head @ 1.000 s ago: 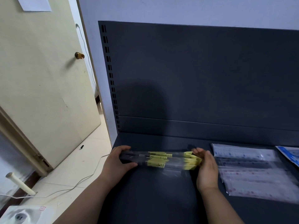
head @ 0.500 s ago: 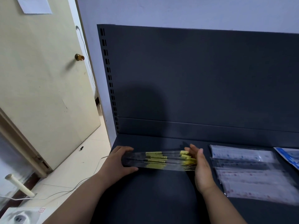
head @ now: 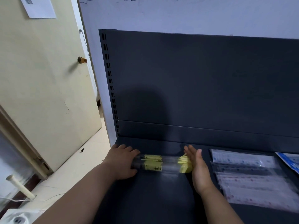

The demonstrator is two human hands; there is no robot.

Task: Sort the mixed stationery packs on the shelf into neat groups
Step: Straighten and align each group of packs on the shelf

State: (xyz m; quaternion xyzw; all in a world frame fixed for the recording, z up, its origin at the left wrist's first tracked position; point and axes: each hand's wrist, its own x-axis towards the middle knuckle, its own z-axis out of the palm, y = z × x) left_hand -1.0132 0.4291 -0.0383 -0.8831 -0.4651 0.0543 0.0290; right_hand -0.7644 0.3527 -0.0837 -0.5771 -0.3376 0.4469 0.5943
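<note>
A stack of clear pen packs with yellow labels point(head: 159, 164) lies lengthwise near the left end of the dark shelf point(head: 145, 199). My left hand point(head: 123, 160) covers the stack's left end, fingers curled over it. My right hand point(head: 198, 167) stands on edge with straight fingers, its palm pressed against the yellow right end of the stack. To the right lies a fanned row of clear ruler packs point(head: 252, 177) with red and blue markings.
A blue-and-white pack point(head: 291, 160) pokes in at the right edge. The shelf's dark back panel point(head: 202, 86) rises behind. Left of the shelf are a cream door point(head: 40, 86), tiled floor, a white cable and a power strip point(head: 17, 219).
The pen packs have come down from a raised hold onto the shelf. My right hand has opened flat against their right end; my left hand stays over the left end.
</note>
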